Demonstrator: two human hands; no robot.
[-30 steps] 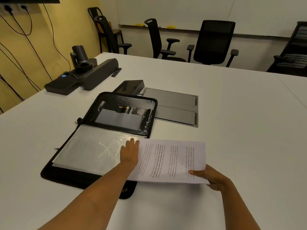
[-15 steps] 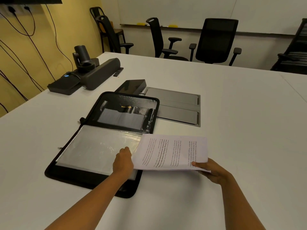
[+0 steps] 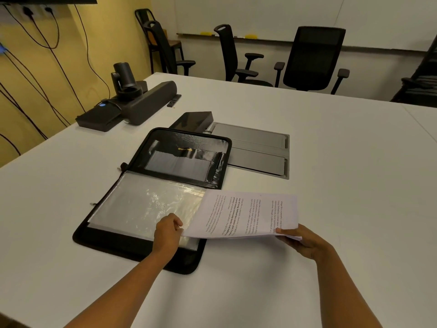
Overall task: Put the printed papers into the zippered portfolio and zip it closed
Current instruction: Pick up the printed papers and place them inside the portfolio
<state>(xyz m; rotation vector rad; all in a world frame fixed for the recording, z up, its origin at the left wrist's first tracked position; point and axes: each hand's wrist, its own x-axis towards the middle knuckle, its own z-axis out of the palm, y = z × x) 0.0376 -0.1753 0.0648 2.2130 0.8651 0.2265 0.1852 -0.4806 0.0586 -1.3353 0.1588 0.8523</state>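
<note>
The black zippered portfolio (image 3: 132,246) lies open on the white table (image 3: 331,162), its far flap showing glossy pockets and its near half covered by a clear plastic sleeve (image 3: 142,204). The printed papers (image 3: 246,214), a thin white stack with text, hover slightly above the portfolio's right edge. My right hand (image 3: 305,242) pinches the stack's near right corner. My left hand (image 3: 168,233) rests on the sleeve's near right part, fingers curled at the papers' left corner; whether it grips the sleeve edge or the papers is unclear.
A grey flip-lid cable box (image 3: 255,150) is set into the table just beyond the portfolio, with a black box (image 3: 192,119) beside it. A conference camera and speaker bar (image 3: 132,100) sit far left. Office chairs (image 3: 312,58) line the far edge.
My left hand slid back from flat on the papers to their left corner by the sleeve. My right hand lifted the papers' right side slightly.
</note>
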